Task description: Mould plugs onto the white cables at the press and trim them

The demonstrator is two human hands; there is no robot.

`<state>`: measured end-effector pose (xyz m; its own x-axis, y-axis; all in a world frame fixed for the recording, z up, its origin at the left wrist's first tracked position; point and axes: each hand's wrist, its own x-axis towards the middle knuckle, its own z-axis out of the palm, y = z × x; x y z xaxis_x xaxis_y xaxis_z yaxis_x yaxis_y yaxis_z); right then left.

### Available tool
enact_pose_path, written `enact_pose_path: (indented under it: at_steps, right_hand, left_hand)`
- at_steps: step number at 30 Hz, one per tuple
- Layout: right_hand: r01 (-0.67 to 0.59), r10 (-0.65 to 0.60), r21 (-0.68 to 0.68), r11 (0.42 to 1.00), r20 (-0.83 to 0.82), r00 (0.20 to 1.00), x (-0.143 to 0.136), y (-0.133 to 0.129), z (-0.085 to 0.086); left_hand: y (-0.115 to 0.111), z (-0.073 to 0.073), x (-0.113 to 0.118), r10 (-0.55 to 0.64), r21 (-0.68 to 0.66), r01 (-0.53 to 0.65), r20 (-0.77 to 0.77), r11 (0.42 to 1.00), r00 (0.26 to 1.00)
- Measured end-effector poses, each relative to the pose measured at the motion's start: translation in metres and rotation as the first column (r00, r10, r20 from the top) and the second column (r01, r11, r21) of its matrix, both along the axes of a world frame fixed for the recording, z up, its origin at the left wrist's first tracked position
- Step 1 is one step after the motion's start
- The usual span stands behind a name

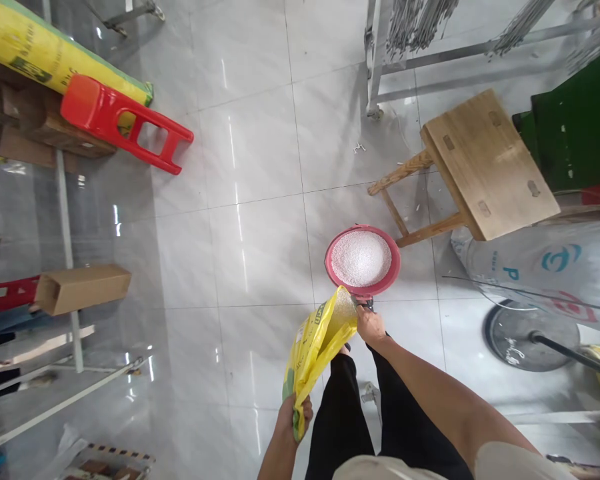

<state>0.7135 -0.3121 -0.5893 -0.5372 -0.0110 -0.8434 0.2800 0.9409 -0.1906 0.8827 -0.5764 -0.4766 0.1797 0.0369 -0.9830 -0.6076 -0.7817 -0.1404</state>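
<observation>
My left hand (294, 415) is closed round the gathered lower end of a yellow plastic bag (313, 353) with green and dark print. The bag slants up to the right, and its open mouth lies close by the near rim of a pink bucket (329, 267). White pellets (361, 259) fill the bucket nearly to its brim. A pale, grainy mass (346, 312) shows inside the bag's mouth. At the right edge of that mouth, my right hand (371, 325) is closed on the bag; its fingertips are partly hidden.
A wooden stool (490, 163) stands right of the bucket. Beyond it are a wheeled metal rack (375, 73) and a large printed sack (540, 267). To the left are a red plastic stool (125, 120), a cardboard box (83, 290) and metal frames. Small white scraps (360, 147) lie on the tiled floor.
</observation>
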Motion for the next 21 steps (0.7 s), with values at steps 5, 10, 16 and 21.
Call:
enact_pose_path:
  at_steps: [5, 10, 16, 21]
  right_hand:
    - [-0.016, 0.016, -0.002, 1.0, 0.009, 1.0, 0.034, -0.013, 0.034]
    - [0.045, -0.046, -0.018, 0.999, -0.006, 0.999, 0.068, -0.014, 0.078]
    - [0.22, -0.233, -0.108, 0.969, -0.13, 0.964, 0.152, -0.008, 0.149]
    - [0.413, -0.443, -0.164, 0.896, -0.271, 0.854, 0.228, 0.004, 0.195]
  left_hand:
    - [-0.027, 0.029, 0.022, 0.084, -0.008, -0.084, -0.021, 0.996, 0.996]
    - [-0.047, 0.064, 0.054, 0.061, 0.002, -0.061, -0.07, 0.998, 0.996]
    - [-0.068, 0.11, 0.1, -0.086, 0.008, 0.09, -0.187, 0.996, 0.978]
    - [-0.084, 0.14, 0.113, -0.271, -0.022, 0.277, -0.292, 0.961, 0.917]
